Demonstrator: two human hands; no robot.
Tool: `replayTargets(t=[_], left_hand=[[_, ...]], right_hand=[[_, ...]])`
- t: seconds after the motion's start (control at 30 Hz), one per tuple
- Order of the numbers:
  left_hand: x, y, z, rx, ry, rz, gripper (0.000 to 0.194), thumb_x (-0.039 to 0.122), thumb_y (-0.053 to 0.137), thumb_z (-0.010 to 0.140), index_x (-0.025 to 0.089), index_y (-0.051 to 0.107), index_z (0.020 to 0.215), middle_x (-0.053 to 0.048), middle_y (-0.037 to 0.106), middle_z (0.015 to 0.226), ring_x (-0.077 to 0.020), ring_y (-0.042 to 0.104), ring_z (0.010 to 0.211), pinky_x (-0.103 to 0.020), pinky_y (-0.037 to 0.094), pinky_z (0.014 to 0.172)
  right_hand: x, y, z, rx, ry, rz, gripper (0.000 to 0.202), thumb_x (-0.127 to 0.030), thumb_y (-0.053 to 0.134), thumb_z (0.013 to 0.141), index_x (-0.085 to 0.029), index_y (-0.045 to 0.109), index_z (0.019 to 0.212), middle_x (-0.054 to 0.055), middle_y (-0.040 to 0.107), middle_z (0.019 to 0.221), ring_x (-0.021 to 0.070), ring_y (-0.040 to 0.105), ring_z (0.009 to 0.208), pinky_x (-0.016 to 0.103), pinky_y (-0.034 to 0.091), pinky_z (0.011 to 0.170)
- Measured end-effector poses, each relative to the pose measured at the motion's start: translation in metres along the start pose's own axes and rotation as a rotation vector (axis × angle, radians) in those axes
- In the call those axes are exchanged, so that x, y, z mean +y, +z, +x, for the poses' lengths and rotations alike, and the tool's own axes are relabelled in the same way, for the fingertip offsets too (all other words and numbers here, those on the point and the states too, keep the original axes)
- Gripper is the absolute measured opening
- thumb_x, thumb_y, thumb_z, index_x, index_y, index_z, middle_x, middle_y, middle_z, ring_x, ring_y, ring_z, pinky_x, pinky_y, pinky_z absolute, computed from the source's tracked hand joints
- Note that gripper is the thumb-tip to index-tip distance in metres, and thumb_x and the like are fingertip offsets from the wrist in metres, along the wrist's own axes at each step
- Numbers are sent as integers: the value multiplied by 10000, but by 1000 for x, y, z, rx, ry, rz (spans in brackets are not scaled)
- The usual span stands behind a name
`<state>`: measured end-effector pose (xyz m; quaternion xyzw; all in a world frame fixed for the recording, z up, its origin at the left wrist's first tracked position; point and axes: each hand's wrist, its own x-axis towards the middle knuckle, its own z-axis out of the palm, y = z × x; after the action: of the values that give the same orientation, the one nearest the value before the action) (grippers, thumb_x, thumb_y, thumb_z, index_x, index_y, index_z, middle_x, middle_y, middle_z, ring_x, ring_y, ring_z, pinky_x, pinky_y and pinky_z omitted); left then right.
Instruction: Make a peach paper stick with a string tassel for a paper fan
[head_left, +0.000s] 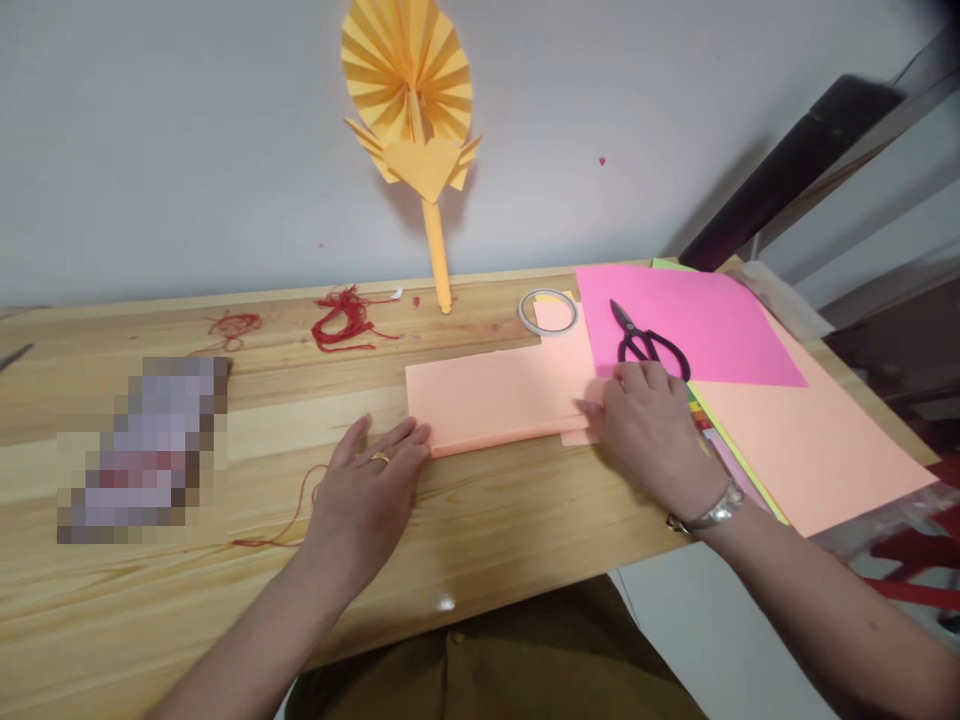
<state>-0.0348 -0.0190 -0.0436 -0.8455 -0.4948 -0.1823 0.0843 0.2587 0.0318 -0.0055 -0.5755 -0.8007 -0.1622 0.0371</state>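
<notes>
A sheet of peach paper [487, 395] lies on the wooden table in front of me, its near edge turned into a narrow roll or fold. At the left end of that edge, my left hand [375, 485] grips the paper with its fingertips; a gold ring is on one finger. My right hand [652, 430] is closed on the opposite end, its knuckles up and the thumb on the paper. Part of the right end is hidden beneath it. Just beyond my right fingers lie black-handled scissors [630, 335]. A roll of tape [523, 318] rests behind the peach paper.
Pink paper [705, 320] overlaps larger peach sheets [810, 450] on the right. Red thread [345, 320] lies in tangles towards the wall, with a loose strand [300, 510] by my left wrist. A yellow folded-paper fan [431, 165] leans against the wall. A pixelated object [150, 450] lies left.
</notes>
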Motion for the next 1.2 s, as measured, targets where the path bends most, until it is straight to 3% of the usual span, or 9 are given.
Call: replayTargets(t=[0.1, 0.2, 0.3, 0.43, 0.7, 0.83, 1.03, 1.2], left_hand=[[-1, 2, -2, -3, -7, -6, 291, 32, 426, 814, 216, 562, 993, -69, 712, 1089, -230, 645, 1055, -481, 324, 1056], [-1, 3, -3, -23, -25, -19, 297, 35, 433, 815, 214, 578, 1003, -71, 705, 1107, -225, 634, 1076, -476, 289, 1083], [0, 1, -3, -59, -43, -29, 323, 39, 423, 827, 202, 587, 1052, -90, 695, 1128, -228, 617, 1104, -479, 277, 1088], [0, -2, -1, -77, -34, -19, 319, 47, 411, 840, 180, 591, 1067, -117, 680, 1150, -245, 620, 1099, -498, 303, 1060], [-3, 4, -5, -21, -27, -16, 296, 57, 443, 840, 165, 579, 1079, -111, 696, 1122, -234, 637, 1071, -488, 280, 1080], [-2, 3, -5, -30, -38, -35, 267, 79, 425, 859, 202, 579, 1039, -73, 699, 1123, -218, 628, 1087, -481, 274, 1090], [-1, 1, -3, -31, -50, -47, 256, 98, 445, 867, 209, 578, 1055, -77, 698, 1125, -227, 635, 1075, -482, 277, 1093], [-1, -1, -2, -7, -28, -33, 228, 99, 467, 865, 195, 584, 1035, -88, 699, 1119, -234, 645, 1054, -480, 289, 1085]], right_hand=[[-26, -15, 9, 53, -50, 212, 199, -152, 445, 910, -114, 595, 785, 147, 554, 873, 249, 435, 824, 376, 359, 709], [-69, -24, 19, -49, -330, 526, 141, -77, 445, 887, -128, 577, 879, 105, 555, 924, 220, 448, 862, 337, 386, 752], [-105, -26, 28, -175, -467, 571, 149, -92, 426, 894, -118, 563, 947, 104, 563, 944, 228, 459, 851, 350, 396, 739], [-121, -20, 32, -234, -476, 516, 183, -111, 390, 914, -114, 555, 992, 117, 569, 980, 241, 471, 864, 371, 390, 742], [-98, -11, 26, -228, -421, 436, 131, -202, 442, 945, -150, 556, 906, 90, 574, 940, 233, 476, 868, 346, 350, 710], [-73, -5, 18, -196, -345, 389, 150, -269, 487, 940, -157, 556, 868, 84, 568, 906, 221, 469, 844, 328, 319, 694], [-28, 3, 5, -173, -224, 297, 206, -257, 477, 941, -150, 565, 788, 87, 548, 860, 212, 446, 802, 313, 286, 664], [-4, 12, -6, -123, -146, 296, 212, -240, 457, 941, -132, 589, 814, 93, 542, 871, 204, 431, 792, 315, 303, 690]])
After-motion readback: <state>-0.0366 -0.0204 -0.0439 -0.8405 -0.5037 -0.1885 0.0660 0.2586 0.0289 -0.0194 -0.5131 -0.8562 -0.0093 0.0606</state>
